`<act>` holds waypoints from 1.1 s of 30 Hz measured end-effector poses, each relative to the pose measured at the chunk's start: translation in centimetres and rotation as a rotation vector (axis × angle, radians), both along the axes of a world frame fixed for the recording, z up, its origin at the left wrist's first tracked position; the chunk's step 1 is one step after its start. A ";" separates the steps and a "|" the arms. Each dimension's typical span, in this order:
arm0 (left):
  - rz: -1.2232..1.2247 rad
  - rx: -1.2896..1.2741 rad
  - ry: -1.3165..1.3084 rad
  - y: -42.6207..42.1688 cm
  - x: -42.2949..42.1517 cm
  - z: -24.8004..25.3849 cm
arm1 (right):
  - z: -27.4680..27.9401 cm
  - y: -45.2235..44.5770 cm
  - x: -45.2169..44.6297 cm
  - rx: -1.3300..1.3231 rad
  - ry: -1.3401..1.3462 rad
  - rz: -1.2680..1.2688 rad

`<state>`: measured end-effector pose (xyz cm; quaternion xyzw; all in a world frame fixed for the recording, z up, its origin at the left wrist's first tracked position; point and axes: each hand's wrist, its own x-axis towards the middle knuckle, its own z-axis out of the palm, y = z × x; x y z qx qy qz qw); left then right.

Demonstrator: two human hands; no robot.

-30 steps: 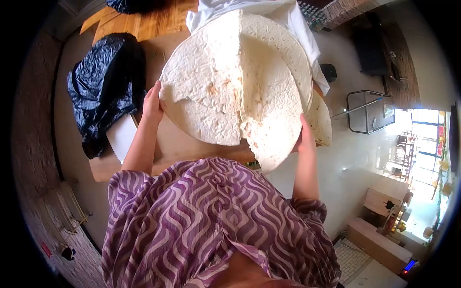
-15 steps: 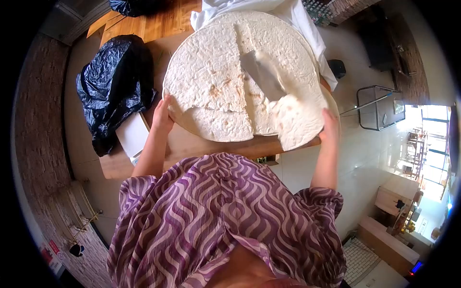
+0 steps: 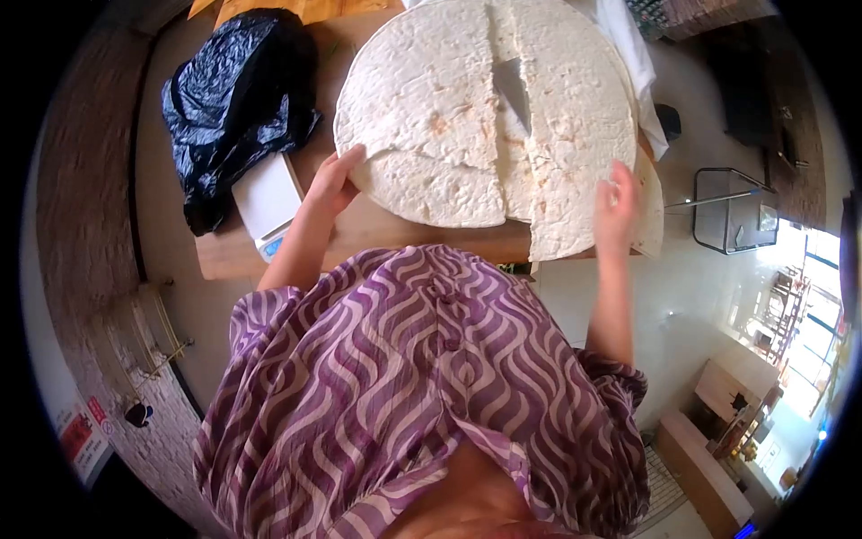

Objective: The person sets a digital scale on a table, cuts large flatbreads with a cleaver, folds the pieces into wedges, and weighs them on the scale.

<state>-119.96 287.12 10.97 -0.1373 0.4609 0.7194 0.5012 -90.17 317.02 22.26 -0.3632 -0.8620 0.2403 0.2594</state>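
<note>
A large stack of round, pale flatbread [image 3: 422, 99] with light brown spots lies on the table. Its top sheet is split into pieces with ragged tears, and a grey gap shows between the halves. My left hand [image 3: 338, 177] grips the stack's left edge, thumb on top, the other fingers partly hidden. Over the lower right piece of flatbread [image 3: 575, 180] is my right hand [image 3: 618, 208], its fingers bent and apart with nothing seen in them. A corner of another sheet sticks out beneath, to the right of that hand.
A crumpled black plastic bag [image 3: 242, 99] sits left on the wooden table [image 3: 229, 256], beside a white kitchen scale [image 3: 269, 198]. White cloth [image 3: 633, 54] lies behind the bread. A metal-framed stand [image 3: 736, 208] is on the floor at right.
The right piece of flatbread, folded over before, now lies flat and covers most of the gap. My right hand has let go of its edge. My left hand still holds the left edge.
</note>
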 end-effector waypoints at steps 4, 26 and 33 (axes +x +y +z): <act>0.046 -0.046 0.016 1.2 0.5 2.8 | -1.2 -9.0 -4.5 0.079 -0.202 0.614; -0.163 -0.057 0.095 6.4 7.2 5.4 | 12.0 -12.2 -6.0 -0.137 -0.979 0.809; -0.290 -0.146 0.153 3.1 3.0 2.1 | 20.6 -9.4 -3.8 -0.145 -0.912 0.832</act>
